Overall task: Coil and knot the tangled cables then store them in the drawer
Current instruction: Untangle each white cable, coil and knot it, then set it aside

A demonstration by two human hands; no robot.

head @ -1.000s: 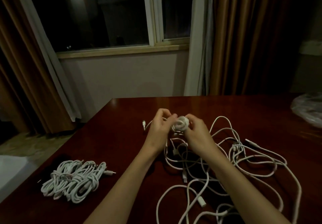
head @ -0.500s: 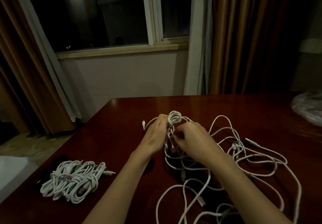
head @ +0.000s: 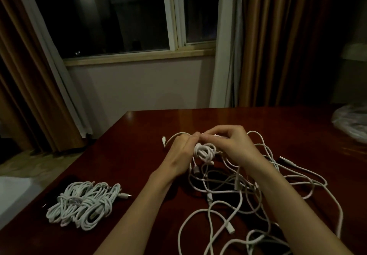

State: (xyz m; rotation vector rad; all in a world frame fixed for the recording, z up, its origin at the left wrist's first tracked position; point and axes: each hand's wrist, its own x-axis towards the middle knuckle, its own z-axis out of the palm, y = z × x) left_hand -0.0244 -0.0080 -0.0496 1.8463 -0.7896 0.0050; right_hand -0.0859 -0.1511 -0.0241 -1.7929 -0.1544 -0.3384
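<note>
Since 0.5 s ago, small coil (head: 204,152) dropped lower; left hand (head: 178,155) & right hand (head: 232,147) together, pinching its cable above desk (head: 139,145) middle — knot prob. tightening.

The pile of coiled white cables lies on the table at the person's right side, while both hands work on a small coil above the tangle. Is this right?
Not quite. The head view shows the pile of coiled white cables at the person's left side. The left hand and right hand do work on the small coil.

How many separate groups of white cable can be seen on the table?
3: a finished bundle pile near the left edge, a small coil held between both hands, and a loose tangle on the right. Single cables inside each cannot be counted.
</note>
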